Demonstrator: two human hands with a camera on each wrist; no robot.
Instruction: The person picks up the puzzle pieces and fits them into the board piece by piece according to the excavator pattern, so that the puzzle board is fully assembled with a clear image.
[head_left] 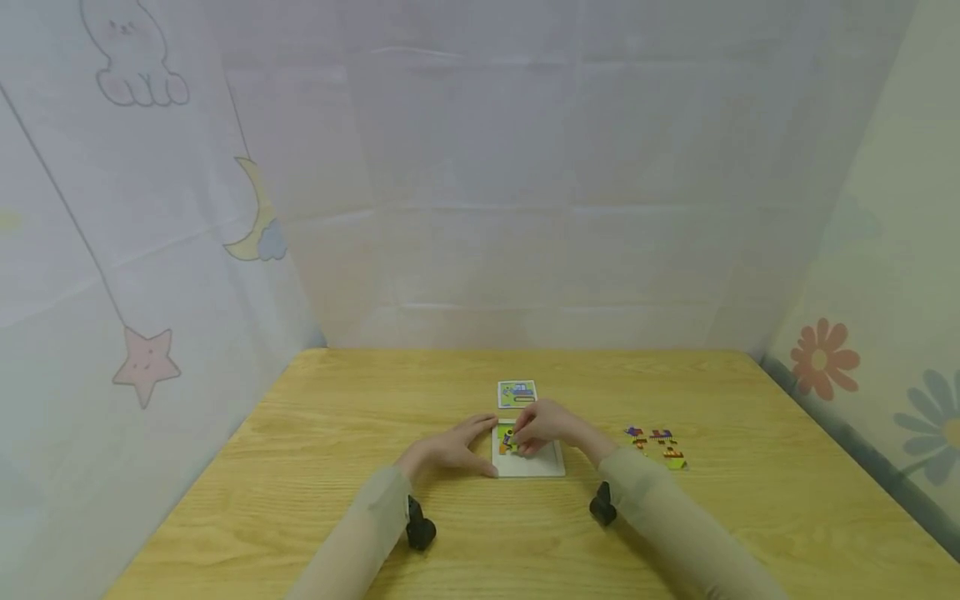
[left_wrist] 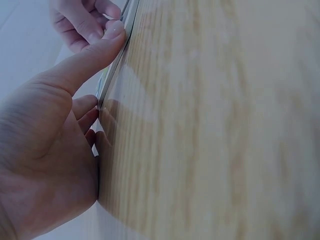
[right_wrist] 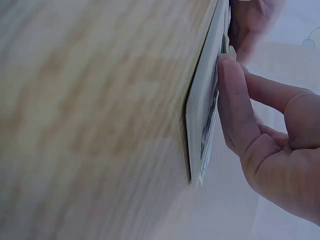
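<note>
A white puzzle board (head_left: 546, 467) lies flat on the table, with a few colourful pieces (head_left: 506, 435) in its left part. Along the board's left side rests my left hand (head_left: 452, 447), thumb at the near corner and fingers stretched toward the far corner. My right hand (head_left: 546, 423) is over the middle of the board, its thumb and fingertips pinching a small puzzle piece (right_wrist: 232, 51). In the right wrist view the piece sits at the board's surface, mostly hidden by the fingers. The left wrist view shows the left thumb (left_wrist: 102, 52) against the board's edge.
Just beyond the board lies a square picture card (head_left: 517, 394) with a white border. Several loose puzzle pieces (head_left: 673, 455) are scattered on the wooden table (head_left: 360, 400) to the right. Fabric walls (head_left: 465, 208) enclose the table's back and sides.
</note>
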